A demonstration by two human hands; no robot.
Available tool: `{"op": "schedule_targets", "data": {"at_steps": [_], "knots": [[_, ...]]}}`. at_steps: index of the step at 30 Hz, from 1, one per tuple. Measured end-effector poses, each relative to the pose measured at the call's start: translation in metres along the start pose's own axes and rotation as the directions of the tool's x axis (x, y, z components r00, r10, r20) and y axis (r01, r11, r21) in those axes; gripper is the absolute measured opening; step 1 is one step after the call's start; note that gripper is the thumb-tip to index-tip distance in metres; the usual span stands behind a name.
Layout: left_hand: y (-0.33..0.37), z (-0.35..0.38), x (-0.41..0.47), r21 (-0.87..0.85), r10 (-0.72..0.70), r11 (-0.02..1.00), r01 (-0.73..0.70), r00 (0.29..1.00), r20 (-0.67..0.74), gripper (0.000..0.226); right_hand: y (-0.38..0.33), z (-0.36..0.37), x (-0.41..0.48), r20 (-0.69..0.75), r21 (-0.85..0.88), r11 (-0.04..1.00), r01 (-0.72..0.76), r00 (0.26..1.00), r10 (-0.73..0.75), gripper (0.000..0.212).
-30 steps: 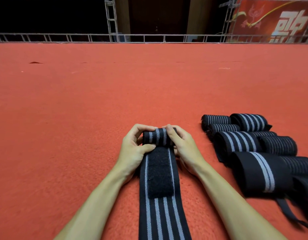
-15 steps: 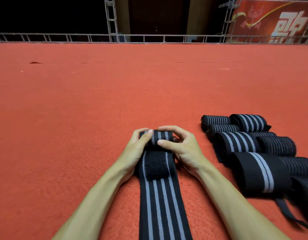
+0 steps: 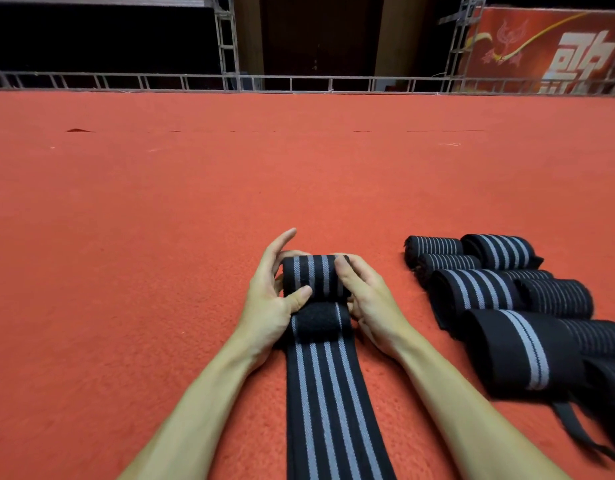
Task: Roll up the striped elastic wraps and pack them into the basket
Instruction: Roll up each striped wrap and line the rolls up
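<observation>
A black elastic wrap with grey stripes (image 3: 328, 403) lies flat on the red carpet and runs toward me, its far end wound into a small roll (image 3: 314, 277). A black velcro patch (image 3: 316, 320) sits just below the roll. My left hand (image 3: 268, 299) holds the roll's left end, thumb pressed on its front, forefinger raised. My right hand (image 3: 368, 299) grips the right end, fingers laid over the top. No basket is in view.
Several rolled striped wraps (image 3: 479, 292) lie in a cluster on the carpet to the right, with loose black straps (image 3: 576, 434) trailing at the near right. A metal truss railing (image 3: 299, 81) and a red banner (image 3: 548, 50) border the far edge.
The roll has grown and moved nearer, covering most of the velcro patch. My left forefinger has lifted off and my right fingers have shifted over the roll's top.
</observation>
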State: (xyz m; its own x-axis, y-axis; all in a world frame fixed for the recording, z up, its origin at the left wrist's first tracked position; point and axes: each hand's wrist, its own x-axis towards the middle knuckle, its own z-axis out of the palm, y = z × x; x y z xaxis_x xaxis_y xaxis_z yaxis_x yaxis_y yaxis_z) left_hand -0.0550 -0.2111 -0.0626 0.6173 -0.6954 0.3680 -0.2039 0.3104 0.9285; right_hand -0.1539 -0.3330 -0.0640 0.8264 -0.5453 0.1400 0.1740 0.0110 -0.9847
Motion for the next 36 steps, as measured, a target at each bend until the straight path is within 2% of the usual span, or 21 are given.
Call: {"op": "schedule_targets", "data": {"at_steps": [3, 5, 9, 14, 17, 20, 23, 26, 28, 30, 33, 34, 36], "knots": [[0.001, 0.000, 0.000, 0.026, 0.041, 0.999, -0.041, 0.999, -0.012, 0.077, 0.000, 0.002, 0.000, -0.007, -0.052, 0.998, 0.022, 1.000, -0.022, 0.046], [0.001, 0.001, 0.000, 0.026, 0.035, 0.999, -0.035, 0.999, 0.006, 0.077, -0.002, 0.001, 0.000, 0.005, 0.038, 0.999, 0.011, 1.000, -0.011, 0.038], [-0.003, 0.006, 0.000, -0.100, -0.127, 0.987, 0.127, 0.992, 0.006, 0.075, -0.004, -0.004, -0.002, 0.024, 0.209, 0.978, 0.004, 1.000, -0.010, 0.029], [-0.005, 0.006, 0.002, -0.092, -0.262, 0.960, 0.264, 0.965, 0.030, 0.069, -0.010, -0.006, -0.005, 0.024, 0.236, 0.971, 0.022, 0.999, -0.029, 0.029], [-0.006, 0.006, 0.003, -0.039, -0.299, 0.953, 0.299, 0.954, 0.015, 0.071, -0.004, -0.008, -0.002, 0.046, 0.183, 0.982, 0.055, 0.997, -0.065, 0.034], [-0.008, 0.005, 0.004, -0.010, -0.305, 0.952, 0.305, 0.952, -0.010, 0.064, 0.000, -0.009, -0.001, 0.067, 0.165, 0.984, 0.060, 0.995, -0.072, 0.038], [-0.006, 0.006, 0.005, -0.061, -0.284, 0.958, 0.279, 0.955, -0.085, 0.050, 0.003, -0.008, 0.001, 0.078, 0.108, 0.992, 0.067, 0.994, -0.075, 0.037], [-0.001, 0.009, 0.005, -0.171, -0.270, 0.955, 0.241, 0.949, -0.166, 0.029, 0.004, -0.003, 0.002, 0.052, -0.063, 0.994, 0.088, 0.995, -0.084, 0.047], [0.002, 0.007, 0.006, -0.218, -0.271, 0.951, 0.220, 0.932, -0.243, 0.027, 0.001, -0.001, 0.000, 0.042, -0.159, 0.987, 0.022, 0.999, -0.015, 0.058], [0.003, 0.001, 0.008, -0.277, -0.280, 0.941, 0.193, 0.905, -0.321, 0.026, -0.001, -0.001, -0.002, 0.084, -0.247, 0.969, -0.021, 0.995, 0.043, 0.057], [0.003, -0.008, 0.011, -0.341, -0.301, 0.926, 0.163, 0.863, -0.405, 0.024, 0.002, 0.000, -0.002, 0.127, -0.470, 0.882, 0.024, 0.991, 0.041, 0.057], [0.003, -0.009, 0.011, -0.339, -0.299, 0.927, 0.159, 0.860, -0.414, 0.024, 0.001, 0.000, -0.003, 0.144, -0.474, 0.880, 0.022, 0.988, 0.052, 0.060], [0.002, -0.010, 0.010, -0.314, -0.283, 0.936, 0.159, 0.870, -0.403, 0.026, -0.002, -0.003, -0.004, 0.205, -0.358, 0.933, -0.029, 0.973, 0.109, 0.068]]}}
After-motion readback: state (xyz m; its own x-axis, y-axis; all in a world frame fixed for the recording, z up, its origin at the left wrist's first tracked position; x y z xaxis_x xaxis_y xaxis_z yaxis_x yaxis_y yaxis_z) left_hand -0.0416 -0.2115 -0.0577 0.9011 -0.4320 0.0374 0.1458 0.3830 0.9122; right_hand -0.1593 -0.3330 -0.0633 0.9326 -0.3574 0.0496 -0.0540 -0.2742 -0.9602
